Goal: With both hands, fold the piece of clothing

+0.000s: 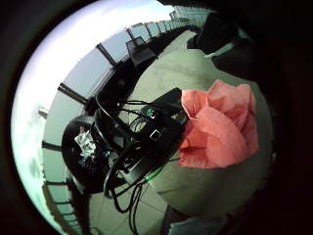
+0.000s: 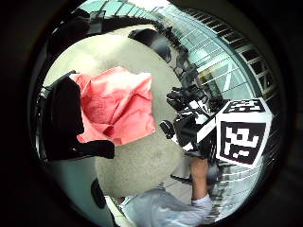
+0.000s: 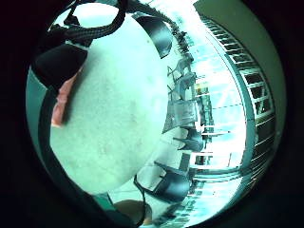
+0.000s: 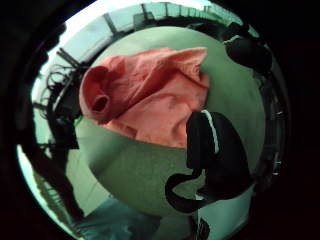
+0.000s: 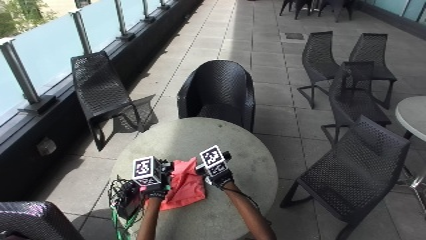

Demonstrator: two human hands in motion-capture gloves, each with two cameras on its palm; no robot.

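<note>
From the outside view, a round grey surface (image 5: 200, 150) carries a crumpled pink garment (image 5: 184, 191), which lies near the person's edge of the surface. The left hand (image 5: 156, 189) sits at the garment's left edge and the right hand (image 5: 219, 178) at its upper right corner. Whether either grip is closed on the cloth cannot be told from here. A black box with cables (image 5: 126, 197) rests on the surface just left of the garment. A black wicker chair (image 5: 217, 94) stands beyond the far side of the surface.

The left little finger side palm view shows the garment (image 1: 218, 125) bunched in folds on the surface (image 1: 205, 186), with the black box with cables (image 1: 142, 142) touching its edge.

The left thumb side palm view shows the garment (image 2: 116, 106) spread loosely on the surface (image 2: 137, 163); black gloved fingers (image 2: 66, 113) overlap one side of the garment, though a closed grip cannot be confirmed. The right hand (image 2: 191, 125) is beside the garment's other edge.

The right little finger side palm view shows mostly the bare surface (image 3: 114, 123), with a sliver of the garment (image 3: 64, 97) at its rim under a dark gloved finger (image 3: 57, 64).

The right thumb side palm view shows the garment (image 4: 150, 100) heaped on the surface (image 4: 135, 175), a sleeve opening facing the camera, and a black gloved finger (image 4: 212, 150) curved beside its near edge.
</note>
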